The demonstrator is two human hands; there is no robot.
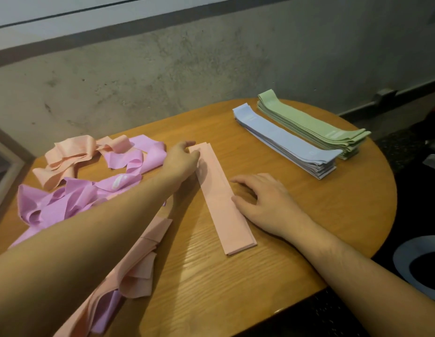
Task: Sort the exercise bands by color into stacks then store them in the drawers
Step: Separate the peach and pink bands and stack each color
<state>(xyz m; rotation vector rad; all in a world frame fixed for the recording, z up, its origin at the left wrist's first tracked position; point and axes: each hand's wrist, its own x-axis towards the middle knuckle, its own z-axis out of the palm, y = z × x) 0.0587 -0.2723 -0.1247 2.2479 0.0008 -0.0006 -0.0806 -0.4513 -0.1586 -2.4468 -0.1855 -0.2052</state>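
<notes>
A flat stack of peach bands lies in the middle of the round wooden table. My left hand rests on the stack's far end, fingers curled at its edge. My right hand lies flat on the table, fingertips touching the stack's right side. A neat blue stack and a neat green stack sit at the back right. A loose tangle of purple bands and peach bands covers the left side, partly hidden by my left forearm. More loose peach bands hang near the front edge.
A rough grey concrete wall stands right behind the table. A framed panel leans at the far left. To the right, off the table, a pale blue ring-shaped object lies on the dark floor.
</notes>
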